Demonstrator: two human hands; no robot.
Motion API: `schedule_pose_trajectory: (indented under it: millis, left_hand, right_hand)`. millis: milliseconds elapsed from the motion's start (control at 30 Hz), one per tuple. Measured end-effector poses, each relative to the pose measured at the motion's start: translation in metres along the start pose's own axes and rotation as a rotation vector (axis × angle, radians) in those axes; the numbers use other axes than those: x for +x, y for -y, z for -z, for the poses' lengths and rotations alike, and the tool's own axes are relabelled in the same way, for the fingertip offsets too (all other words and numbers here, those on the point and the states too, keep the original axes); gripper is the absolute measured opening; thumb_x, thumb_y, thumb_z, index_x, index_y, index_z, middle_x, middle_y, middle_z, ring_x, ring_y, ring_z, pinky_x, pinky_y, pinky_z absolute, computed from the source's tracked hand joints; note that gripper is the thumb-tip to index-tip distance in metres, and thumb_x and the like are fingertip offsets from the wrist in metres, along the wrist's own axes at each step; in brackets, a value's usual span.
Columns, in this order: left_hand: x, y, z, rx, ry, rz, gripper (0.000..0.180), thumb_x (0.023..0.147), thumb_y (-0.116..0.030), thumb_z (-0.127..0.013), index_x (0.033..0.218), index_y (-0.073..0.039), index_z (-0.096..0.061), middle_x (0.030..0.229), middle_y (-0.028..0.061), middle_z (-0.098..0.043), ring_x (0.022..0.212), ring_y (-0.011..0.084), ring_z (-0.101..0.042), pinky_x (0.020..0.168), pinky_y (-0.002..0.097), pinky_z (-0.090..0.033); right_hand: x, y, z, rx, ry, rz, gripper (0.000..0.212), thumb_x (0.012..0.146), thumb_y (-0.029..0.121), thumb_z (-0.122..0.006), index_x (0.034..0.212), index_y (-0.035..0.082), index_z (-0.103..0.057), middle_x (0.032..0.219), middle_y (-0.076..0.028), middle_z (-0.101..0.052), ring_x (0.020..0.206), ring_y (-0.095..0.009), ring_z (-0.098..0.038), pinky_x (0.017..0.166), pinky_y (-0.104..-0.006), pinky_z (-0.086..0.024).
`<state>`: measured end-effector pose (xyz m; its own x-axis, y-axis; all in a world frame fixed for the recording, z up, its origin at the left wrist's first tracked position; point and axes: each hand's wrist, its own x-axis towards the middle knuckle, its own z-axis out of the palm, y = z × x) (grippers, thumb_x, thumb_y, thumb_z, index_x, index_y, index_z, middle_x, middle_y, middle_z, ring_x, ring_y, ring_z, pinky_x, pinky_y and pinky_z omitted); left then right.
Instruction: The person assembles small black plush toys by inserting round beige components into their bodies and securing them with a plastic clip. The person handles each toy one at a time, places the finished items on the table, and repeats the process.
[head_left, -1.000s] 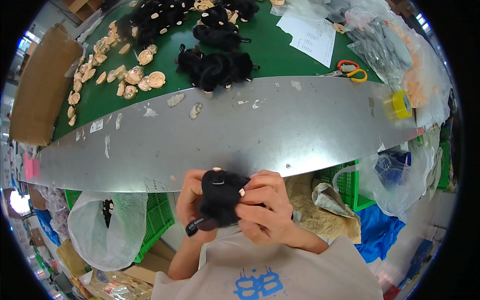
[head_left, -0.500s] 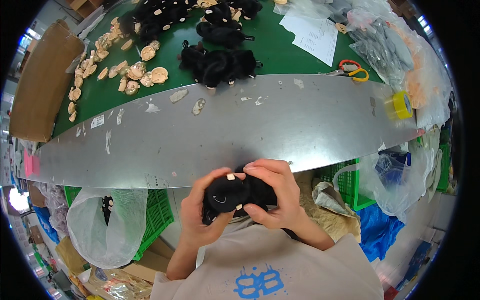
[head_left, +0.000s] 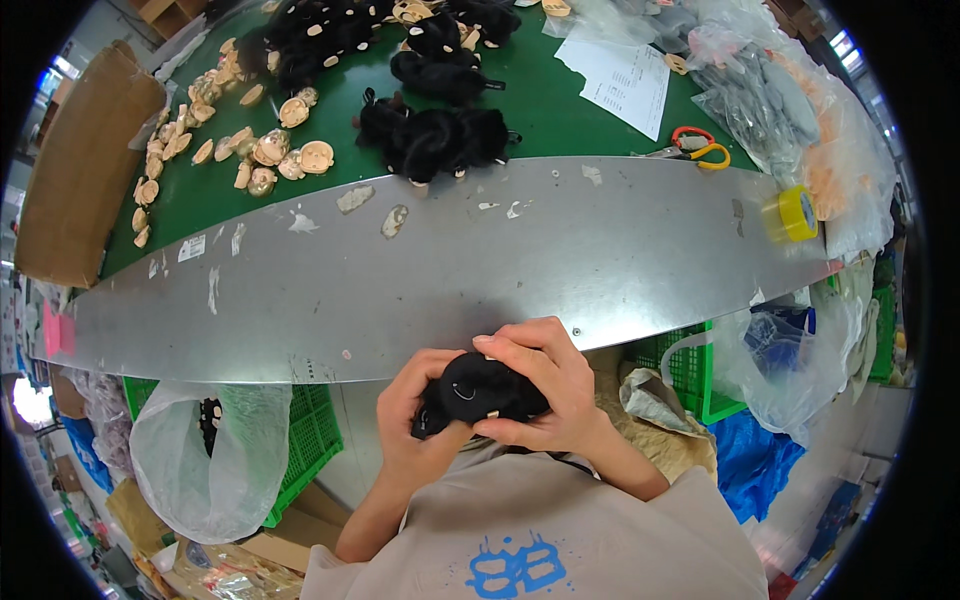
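Observation:
A small black plush toy [head_left: 478, 388] is held between my two hands in front of my chest, just off the table's near edge. It shows a curved pale line on its round face and cream tabs at its sides. My left hand [head_left: 412, 410] wraps round the toy's left end, fingers curled over the top and thumb underneath. Gripping the other end, my right hand [head_left: 548, 385] has its fingertips above and its thumb below, near the lower tab. The parts of the toy under my palms are hidden.
Black plush pieces [head_left: 435, 138] and cream round plastic parts [head_left: 270, 148] lie on the green mat [head_left: 560, 120]. Scissors [head_left: 695, 148], yellow tape [head_left: 797, 214] and plastic bags are at the right. A bag-lined green crate [head_left: 312, 450] stands below left.
The toy's round face has turned and shifted slightly right between my hands. My right fingers have slid a little left over its top, and my left fingers have drawn back.

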<state>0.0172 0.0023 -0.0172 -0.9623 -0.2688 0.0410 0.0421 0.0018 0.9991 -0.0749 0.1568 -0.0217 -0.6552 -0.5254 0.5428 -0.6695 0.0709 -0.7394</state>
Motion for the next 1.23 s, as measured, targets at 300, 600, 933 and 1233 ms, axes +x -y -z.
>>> schedule_pose_trajectory:
  millis: [300,600,933,1233]
  left_hand:
    - [0.002,0.001,0.003,-0.123,-0.063,0.042,0.032,0.075,0.003,-0.069,0.106,0.001,-0.061,0.104,0.006,-0.063,0.092,0.0099,-0.058,0.082,0.0242,-0.046]
    - [0.001,0.004,0.001,-0.077,-0.022,-0.002,0.032,0.073,0.002,-0.07,0.104,0.001,-0.06,0.109,0.0084,-0.062,0.092,0.0119,-0.058,0.082,0.0253,-0.046]
    - [0.0,0.001,0.001,-0.045,-0.028,-0.01,0.032,0.073,0.001,-0.069,0.104,0.001,-0.06,0.107,0.0088,-0.061,0.093,0.0124,-0.057,0.082,0.0254,-0.045]
    - [0.005,0.008,0.008,-0.023,-0.097,0.011,0.037,0.074,0.0,-0.066,0.11,-0.001,-0.062,0.11,0.0107,-0.063,0.101,0.0167,-0.059,0.093,0.0279,-0.043]
  right_hand:
    - [-0.002,-0.003,-0.002,0.119,-0.028,-0.074,0.051,0.073,0.022,-0.083,0.117,0.002,-0.067,0.111,-0.014,-0.059,0.092,-0.024,-0.063,0.075,-0.0316,-0.053]
    - [0.004,0.0,-0.001,0.163,-0.022,-0.03,0.047,0.073,0.02,-0.082,0.114,0.002,-0.067,0.112,-0.014,-0.059,0.09,-0.024,-0.063,0.074,-0.0312,-0.054]
    - [0.001,0.002,-0.004,0.173,-0.052,-0.072,0.045,0.072,0.019,-0.082,0.112,0.004,-0.067,0.109,-0.013,-0.061,0.089,-0.024,-0.063,0.073,-0.0316,-0.053]
    - [0.004,-0.002,0.004,0.036,-0.013,-0.073,0.05,0.071,0.023,-0.082,0.116,0.009,-0.067,0.112,-0.012,-0.063,0.095,-0.028,-0.06,0.082,-0.0365,-0.049]
